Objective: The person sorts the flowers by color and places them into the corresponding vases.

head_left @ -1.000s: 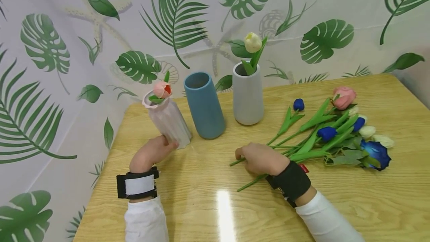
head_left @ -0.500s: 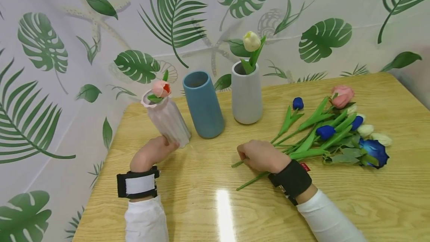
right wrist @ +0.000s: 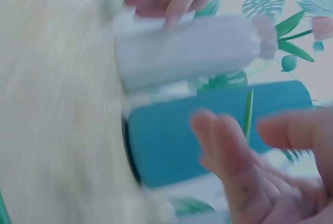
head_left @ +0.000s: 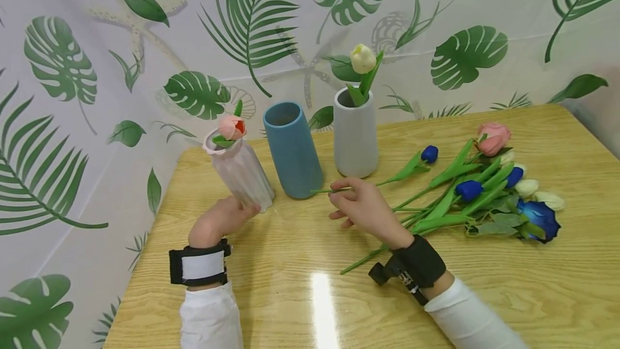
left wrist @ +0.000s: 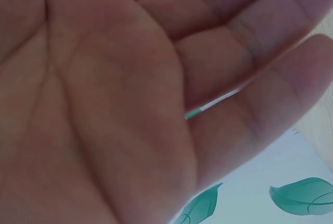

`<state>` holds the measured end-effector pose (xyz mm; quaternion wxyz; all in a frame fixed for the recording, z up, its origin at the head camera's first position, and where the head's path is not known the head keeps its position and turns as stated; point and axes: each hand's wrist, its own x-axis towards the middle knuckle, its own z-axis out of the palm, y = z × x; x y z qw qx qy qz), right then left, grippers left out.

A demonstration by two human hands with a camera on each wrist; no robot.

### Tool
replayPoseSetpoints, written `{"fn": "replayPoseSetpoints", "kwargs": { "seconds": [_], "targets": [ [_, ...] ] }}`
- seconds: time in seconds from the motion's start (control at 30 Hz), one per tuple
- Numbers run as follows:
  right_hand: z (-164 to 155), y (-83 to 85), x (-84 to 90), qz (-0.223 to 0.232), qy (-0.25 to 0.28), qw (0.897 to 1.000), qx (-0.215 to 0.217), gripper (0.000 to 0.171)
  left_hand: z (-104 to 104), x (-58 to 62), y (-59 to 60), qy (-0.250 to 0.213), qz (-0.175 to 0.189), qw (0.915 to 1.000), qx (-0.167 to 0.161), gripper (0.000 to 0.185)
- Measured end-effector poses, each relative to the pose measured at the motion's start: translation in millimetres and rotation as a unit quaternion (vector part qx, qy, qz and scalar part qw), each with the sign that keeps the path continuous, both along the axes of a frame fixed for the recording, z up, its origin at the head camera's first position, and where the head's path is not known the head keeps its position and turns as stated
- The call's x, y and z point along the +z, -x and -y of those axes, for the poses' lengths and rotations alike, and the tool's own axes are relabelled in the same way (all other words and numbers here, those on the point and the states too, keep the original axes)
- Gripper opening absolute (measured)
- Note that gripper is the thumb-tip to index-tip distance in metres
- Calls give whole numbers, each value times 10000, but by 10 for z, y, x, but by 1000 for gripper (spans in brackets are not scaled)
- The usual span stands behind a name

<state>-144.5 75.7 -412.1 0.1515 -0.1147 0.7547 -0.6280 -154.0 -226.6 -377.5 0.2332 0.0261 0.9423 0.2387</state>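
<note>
A blue tulip point(head_left: 429, 154) with green leaves lies across my right hand point(head_left: 365, 206), its stem pinched near the cut end. In the right wrist view, the stem point(right wrist: 249, 112) shows between thumb and fingers against the blue vase point(head_left: 293, 155). My left hand point(head_left: 220, 220) is low beside the ribbed pale-pink vase point(head_left: 244, 176), its thumb touching the base. In the left wrist view, the left fingers point(left wrist: 244, 114) extend fairly straight from the palm. A pink tulip point(head_left: 232, 127) stands in the pink vase. The blue vase shows no flower.
Right of the blue vase, a white vase point(head_left: 356, 139) holds a white tulip point(head_left: 363, 58). On the right of the wooden table point(head_left: 271, 295) lie several flowers, including a pink rose point(head_left: 494, 138), a blue rose point(head_left: 539, 221) and another blue tulip point(head_left: 469, 191). A leaf-patterned cloth point(head_left: 300, 26) hangs behind.
My right hand has lifted the blue tulip's stem off the table and moved up toward the blue vase; the flower head shifted slightly. My left hand stays at the pink vase.
</note>
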Motion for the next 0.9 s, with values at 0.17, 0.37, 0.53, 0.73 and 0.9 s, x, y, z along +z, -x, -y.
{"fn": "replayPoseSetpoints", "kwargs": {
  "seconds": [0.17,0.37,0.53,0.73,0.9],
  "targets": [
    [133,-74,36,856,1759,9738,-1164,38,-37,0,1,-9,17,10000,13,56],
    [268,-180,127,1550,3507,8933,-2344,10,-59,10,-4,51,-69,9999,-68,51],
    [290,-228,175,2132,4339,8465,-2231,17,-67,-1,11,154,-58,9998,-103,45],
    [281,-239,211,2582,4620,8254,-1964,30,-89,-14,17,288,28,9995,-113,37],
    [275,-243,201,2665,4573,8320,-1663,28,-114,-3,11,343,-55,9991,-242,42]
  ]
}}
